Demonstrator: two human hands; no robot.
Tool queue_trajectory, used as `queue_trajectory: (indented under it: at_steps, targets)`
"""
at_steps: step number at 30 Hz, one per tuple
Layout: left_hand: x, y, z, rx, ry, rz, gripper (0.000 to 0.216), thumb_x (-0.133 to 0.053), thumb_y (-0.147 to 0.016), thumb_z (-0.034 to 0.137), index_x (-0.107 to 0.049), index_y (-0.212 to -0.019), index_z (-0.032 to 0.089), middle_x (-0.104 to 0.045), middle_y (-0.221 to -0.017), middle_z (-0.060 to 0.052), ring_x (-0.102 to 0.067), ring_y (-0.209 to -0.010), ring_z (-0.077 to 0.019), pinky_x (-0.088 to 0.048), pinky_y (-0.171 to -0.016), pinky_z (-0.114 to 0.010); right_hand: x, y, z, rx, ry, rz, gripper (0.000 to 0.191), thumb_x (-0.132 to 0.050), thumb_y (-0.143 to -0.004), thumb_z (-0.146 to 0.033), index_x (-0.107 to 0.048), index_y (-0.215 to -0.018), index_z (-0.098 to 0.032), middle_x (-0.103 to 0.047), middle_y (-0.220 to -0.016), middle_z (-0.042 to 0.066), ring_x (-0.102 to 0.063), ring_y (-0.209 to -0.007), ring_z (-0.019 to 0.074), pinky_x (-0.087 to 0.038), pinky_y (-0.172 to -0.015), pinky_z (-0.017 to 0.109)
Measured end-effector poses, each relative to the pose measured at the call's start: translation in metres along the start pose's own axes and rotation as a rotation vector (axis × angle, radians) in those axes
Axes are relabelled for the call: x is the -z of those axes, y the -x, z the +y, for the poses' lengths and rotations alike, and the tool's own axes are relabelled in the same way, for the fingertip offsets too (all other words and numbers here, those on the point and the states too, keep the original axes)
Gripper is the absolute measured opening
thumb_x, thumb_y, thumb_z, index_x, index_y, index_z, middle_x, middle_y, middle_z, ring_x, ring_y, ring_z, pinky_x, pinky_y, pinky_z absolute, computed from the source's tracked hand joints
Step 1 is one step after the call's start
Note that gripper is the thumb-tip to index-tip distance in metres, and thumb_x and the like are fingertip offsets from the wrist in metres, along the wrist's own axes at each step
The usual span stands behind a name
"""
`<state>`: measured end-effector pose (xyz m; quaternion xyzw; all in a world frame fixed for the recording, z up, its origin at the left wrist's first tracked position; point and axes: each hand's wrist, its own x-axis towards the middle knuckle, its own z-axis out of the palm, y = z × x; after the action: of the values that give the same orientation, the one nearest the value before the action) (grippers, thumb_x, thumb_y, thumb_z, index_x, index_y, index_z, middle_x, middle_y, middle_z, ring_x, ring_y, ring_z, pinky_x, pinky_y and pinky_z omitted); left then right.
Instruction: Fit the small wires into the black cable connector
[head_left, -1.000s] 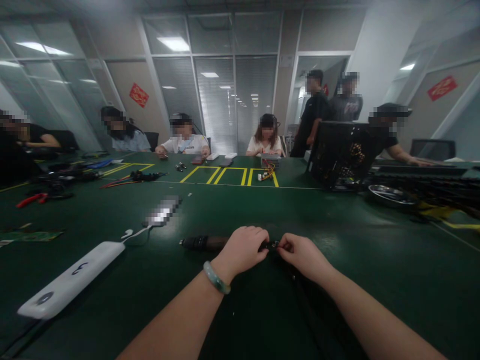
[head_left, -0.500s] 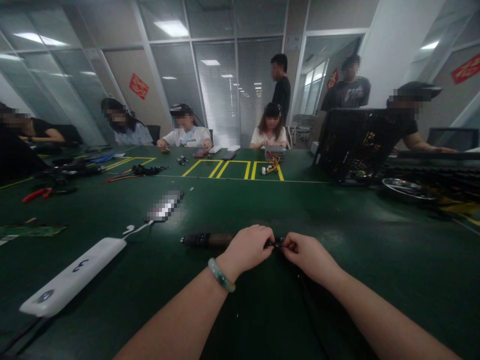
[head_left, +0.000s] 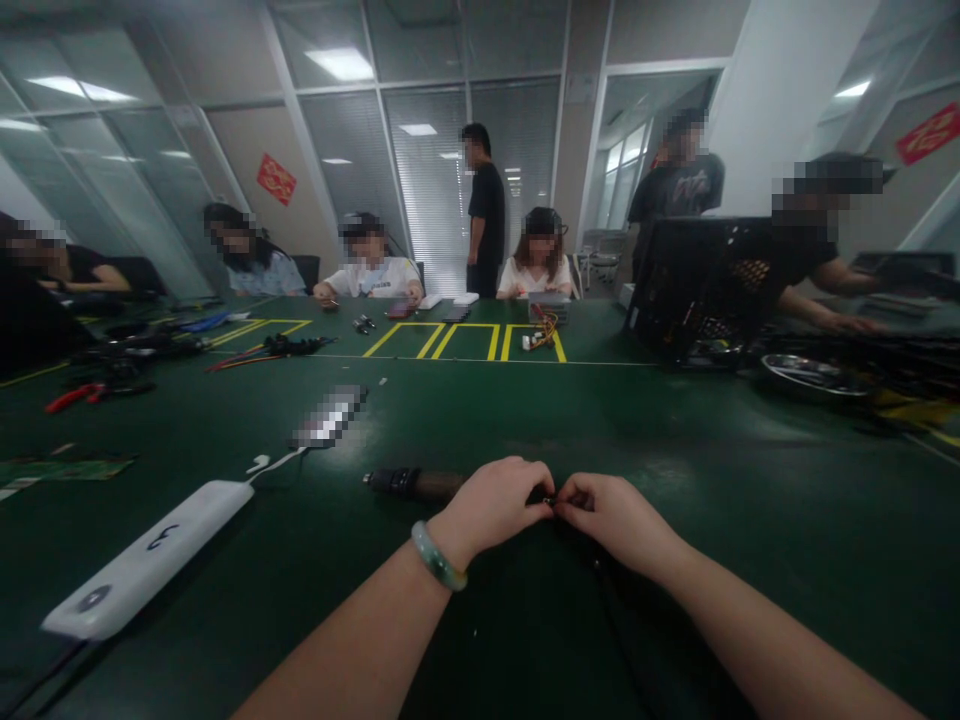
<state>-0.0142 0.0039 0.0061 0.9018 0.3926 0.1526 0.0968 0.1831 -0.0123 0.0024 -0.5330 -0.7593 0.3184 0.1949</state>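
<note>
A dark cylindrical tool, which looks like an electric screwdriver [head_left: 412,484], lies across the green table with its metal tip to the left. My left hand [head_left: 499,500], with a green bangle at the wrist, is closed round its right end and hides that part. Close beside it, my right hand [head_left: 604,515] pinches the end of a black cable [head_left: 598,565] with thumb and forefinger. The fingertips of both hands almost meet over a small metallic connection. Fingers mostly cover what is joined there. From the right hand the cable runs down toward the front edge.
To the left, a white power strip [head_left: 157,560] marked 3 lies near a phone [head_left: 330,415]. A green circuit board [head_left: 67,470] and red-handled pliers [head_left: 75,397] are farther left. At the right stand a black computer case [head_left: 697,290] and a metal bowl [head_left: 810,372]. Several people sit opposite.
My right hand has shifted slightly left, closing the small gap to my left hand. In the background, a standing person has moved left. The person at the right has reached forward.
</note>
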Motion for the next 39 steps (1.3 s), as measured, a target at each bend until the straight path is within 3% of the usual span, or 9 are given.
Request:
queue_trajectory:
  at_steps: [7, 24, 30, 39]
  targets:
    - [0.001, 0.001, 0.002, 0.008, -0.003, -0.005, 0.015, -0.068, -0.081, 0.029, -0.059, -0.09, 0.021, -0.061, -0.09, 0.0, -0.056, -0.089, -0.0185, -0.042, -0.078, -0.03, 0.0, 0.0, -0.002, -0.014, 0.041, 0.008, 0.012, -0.058, -0.084, -0.029, -0.068, -0.085, -0.022, -0.071, -0.08, 0.0, -0.064, -0.071, 0.0157, -0.041, -0.058, 0.022]
    - [-0.002, 0.001, 0.007, 0.015, -0.053, 0.004, 0.008, -0.064, -0.084, 0.025, -0.058, -0.088, 0.021, -0.061, -0.092, 0.0, -0.056, -0.09, -0.018, -0.043, -0.078, -0.03, -0.012, -0.001, 0.003, 0.0, 0.031, 0.057, 0.014, -0.054, -0.087, -0.03, -0.065, -0.086, -0.023, -0.07, -0.082, 0.0, -0.064, -0.072, 0.0161, -0.044, -0.06, 0.023]
    - [-0.002, 0.002, 0.012, 0.082, -0.093, -0.008, 0.011, -0.062, -0.085, 0.025, -0.055, -0.093, 0.021, -0.06, -0.093, 0.0, -0.055, -0.09, -0.0188, -0.042, -0.076, -0.031, -0.01, 0.0, 0.001, -0.04, -0.004, 0.035, 0.013, -0.055, -0.087, -0.029, -0.066, -0.086, -0.023, -0.07, -0.083, 0.001, -0.064, -0.073, 0.0166, -0.044, -0.059, 0.023]
    - [-0.001, 0.002, 0.007, -0.013, -0.052, 0.03, 0.005, -0.06, -0.083, 0.02, -0.056, -0.083, 0.022, -0.059, -0.088, 0.001, -0.053, -0.087, -0.0175, -0.041, -0.074, -0.029, -0.002, 0.001, 0.005, -0.079, 0.097, -0.032, 0.014, -0.059, -0.083, -0.033, -0.07, -0.086, -0.025, -0.072, -0.08, 0.001, -0.065, -0.068, 0.0178, -0.04, -0.055, 0.024]
